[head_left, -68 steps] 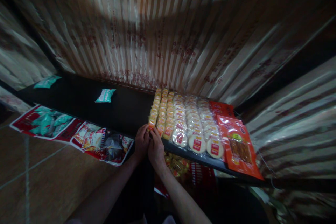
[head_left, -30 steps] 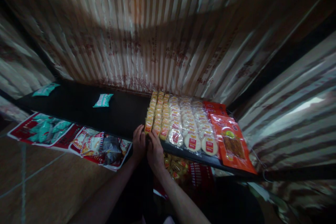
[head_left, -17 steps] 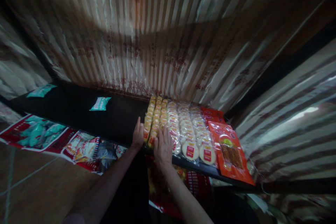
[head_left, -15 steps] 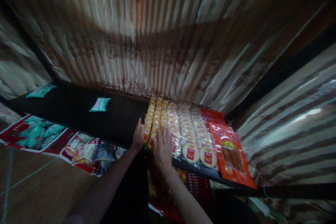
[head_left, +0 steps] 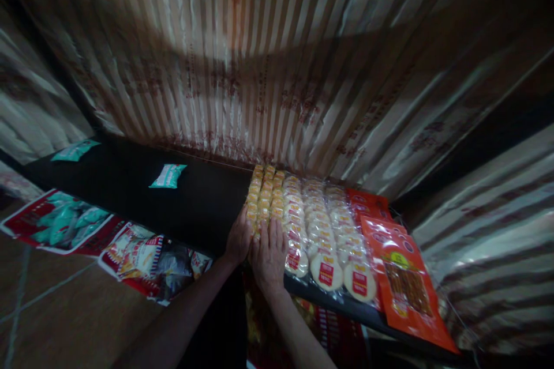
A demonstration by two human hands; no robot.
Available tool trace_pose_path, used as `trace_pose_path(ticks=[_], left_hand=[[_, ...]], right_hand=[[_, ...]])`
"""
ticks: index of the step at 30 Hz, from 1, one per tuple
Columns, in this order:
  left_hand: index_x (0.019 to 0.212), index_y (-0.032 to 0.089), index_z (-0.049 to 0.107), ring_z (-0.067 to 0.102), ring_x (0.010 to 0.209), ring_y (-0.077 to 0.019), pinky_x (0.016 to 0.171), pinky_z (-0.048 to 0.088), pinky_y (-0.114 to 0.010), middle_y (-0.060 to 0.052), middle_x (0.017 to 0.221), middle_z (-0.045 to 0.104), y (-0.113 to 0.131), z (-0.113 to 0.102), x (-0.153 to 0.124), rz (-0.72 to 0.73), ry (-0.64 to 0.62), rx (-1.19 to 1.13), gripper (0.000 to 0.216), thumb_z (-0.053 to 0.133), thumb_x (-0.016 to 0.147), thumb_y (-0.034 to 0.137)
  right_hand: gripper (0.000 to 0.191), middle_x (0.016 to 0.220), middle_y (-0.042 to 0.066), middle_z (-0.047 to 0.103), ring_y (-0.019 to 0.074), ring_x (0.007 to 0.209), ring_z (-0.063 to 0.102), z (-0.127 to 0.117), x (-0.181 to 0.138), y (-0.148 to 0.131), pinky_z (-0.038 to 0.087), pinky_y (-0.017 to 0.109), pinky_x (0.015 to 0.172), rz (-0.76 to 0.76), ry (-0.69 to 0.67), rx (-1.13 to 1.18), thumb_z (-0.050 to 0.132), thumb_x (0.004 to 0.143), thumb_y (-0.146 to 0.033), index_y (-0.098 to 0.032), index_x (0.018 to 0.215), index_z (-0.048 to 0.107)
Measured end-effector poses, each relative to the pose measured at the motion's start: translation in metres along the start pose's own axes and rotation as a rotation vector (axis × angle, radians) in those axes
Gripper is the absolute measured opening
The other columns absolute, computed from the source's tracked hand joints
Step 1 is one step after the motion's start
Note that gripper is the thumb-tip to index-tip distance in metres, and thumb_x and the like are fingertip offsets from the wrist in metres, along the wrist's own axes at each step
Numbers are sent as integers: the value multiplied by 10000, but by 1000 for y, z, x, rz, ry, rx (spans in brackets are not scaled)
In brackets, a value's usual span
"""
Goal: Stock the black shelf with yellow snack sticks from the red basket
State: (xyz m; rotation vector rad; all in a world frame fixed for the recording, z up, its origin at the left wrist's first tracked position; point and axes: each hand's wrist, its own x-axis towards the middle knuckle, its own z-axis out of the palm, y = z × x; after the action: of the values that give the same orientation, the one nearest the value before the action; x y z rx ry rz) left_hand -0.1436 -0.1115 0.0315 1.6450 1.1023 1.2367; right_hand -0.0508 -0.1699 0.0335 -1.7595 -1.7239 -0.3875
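Note:
Rows of small yellow wrapped snacks (head_left: 266,191) lie on a black shelf (head_left: 203,196). At their front left edge rests my left hand (head_left: 239,238), its fingers stretched along the side of the row. My right hand (head_left: 269,253) lies open against the front ends of the same rows, fingers extended and pointing away from me. The two hands are close together, and the front packs are partly hidden behind them. Just right of the yellow packs run rows of round white wrapped cakes (head_left: 326,271) with red labels.
Orange snack bags (head_left: 407,277) lie at the shelf's right end. Two teal packets (head_left: 168,176) lie apart on the left stretch. Below the front edge hang red-bordered boxes (head_left: 106,236) with teal and white packets. Striped, wrinkled plastic sheeting (head_left: 242,86) covers the back.
My left hand has moved in against the yellow rows' front corner, nearer my right hand. The yellow rows look more closely packed. The view has shifted slightly.

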Motion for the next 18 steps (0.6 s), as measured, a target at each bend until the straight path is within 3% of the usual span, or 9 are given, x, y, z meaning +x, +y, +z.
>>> trace_pose_path(ticks=[8, 12, 18], left_hand=[[1358, 142, 375, 320, 1348, -190, 1137, 250, -400, -114, 1446, 373, -4, -5, -1, -15, 73, -14, 529, 261, 918, 415], [1345, 133, 403, 331, 1343, -189, 1141, 242, -392, -114, 1430, 399, -8, -12, 9, -78, 159, -60, 566, 228, 924, 469], [1293, 181, 483, 352, 1331, -179, 1140, 242, -392, -80, 1416, 426, -12, -19, 31, -104, 169, -82, 553, 256, 912, 510]], right_hand=[[498, 1437, 201, 358, 293, 1372, 229, -5, 6, 5, 243, 533, 1048, -69, 23, -45, 437, 886, -278, -97, 1348, 396], [496, 1422, 183, 392, 276, 1353, 284, -8, 10, 10, 238, 521, 1053, -98, 15, -64, 428, 894, -305, -120, 1353, 394], [597, 1404, 194, 414, 299, 1331, 324, -4, 9, 16, 242, 529, 1048, -148, 57, -33, 490, 857, -415, -115, 1361, 380]])
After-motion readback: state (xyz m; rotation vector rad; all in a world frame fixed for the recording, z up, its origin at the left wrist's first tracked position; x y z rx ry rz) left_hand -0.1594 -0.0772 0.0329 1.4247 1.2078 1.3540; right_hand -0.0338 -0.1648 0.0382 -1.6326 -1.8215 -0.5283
